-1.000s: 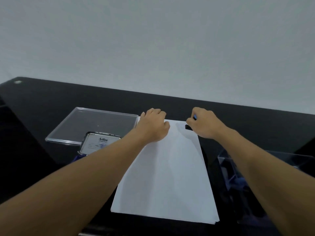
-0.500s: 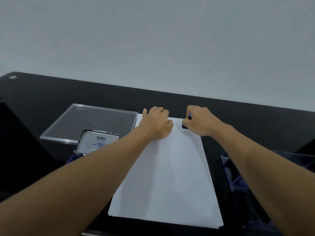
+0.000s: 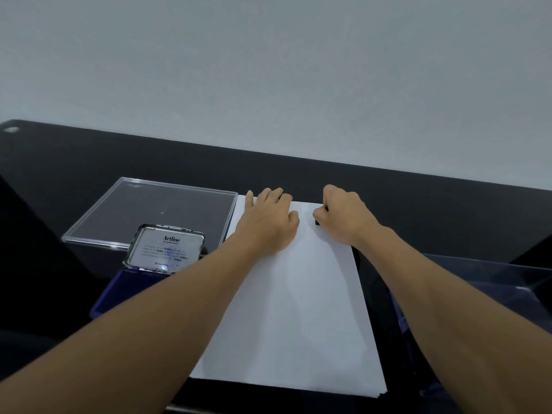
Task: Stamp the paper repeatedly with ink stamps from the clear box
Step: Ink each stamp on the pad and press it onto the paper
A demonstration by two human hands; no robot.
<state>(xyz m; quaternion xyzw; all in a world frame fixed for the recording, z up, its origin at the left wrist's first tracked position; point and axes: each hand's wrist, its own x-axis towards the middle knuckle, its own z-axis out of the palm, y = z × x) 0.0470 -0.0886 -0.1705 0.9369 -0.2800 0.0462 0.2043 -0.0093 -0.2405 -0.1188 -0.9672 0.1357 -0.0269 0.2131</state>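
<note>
Right hand (image 3: 343, 218) gripping stamp (image 3: 317, 223) — down on paper (image 3: 298, 309), left hand (image 3: 268, 224) flat beside

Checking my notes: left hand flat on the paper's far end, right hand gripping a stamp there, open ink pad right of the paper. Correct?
Not quite: the head view shows the open ink pad left of the paper. The rest holds: the left hand lies flat on the far end, the right hand grips a stamp there.
</note>
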